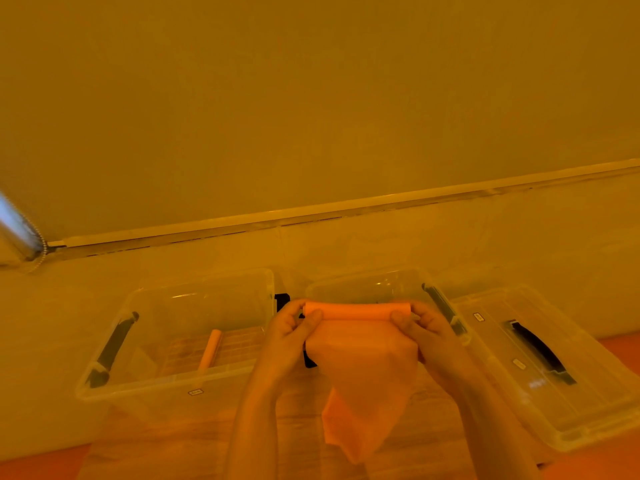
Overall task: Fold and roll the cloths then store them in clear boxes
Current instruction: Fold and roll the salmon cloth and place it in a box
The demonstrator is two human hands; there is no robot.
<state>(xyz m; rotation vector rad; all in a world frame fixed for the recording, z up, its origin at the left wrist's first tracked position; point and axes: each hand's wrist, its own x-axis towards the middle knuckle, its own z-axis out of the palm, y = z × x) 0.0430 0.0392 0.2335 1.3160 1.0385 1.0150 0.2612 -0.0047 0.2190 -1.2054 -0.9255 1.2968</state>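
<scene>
I hold an orange cloth (360, 368) up in the air in front of me. Its top edge is rolled into a tube, and the loose rest hangs down to a point. My left hand (294, 327) pinches the left end of the roll and my right hand (419, 323) pinches the right end. Behind my left hand stands a clear box (166, 382) with a rolled orange cloth (211, 351) lying inside it. A second clear box (363, 285) sits behind the held cloth, mostly hidden by it.
A clear lid with a black handle (540, 351) lies at the right. The boxes rest on a pale sheet (52, 341) over a wooden surface. A wall with a baseboard (311, 216) runs behind, and a metal pole (17, 226) stands at far left.
</scene>
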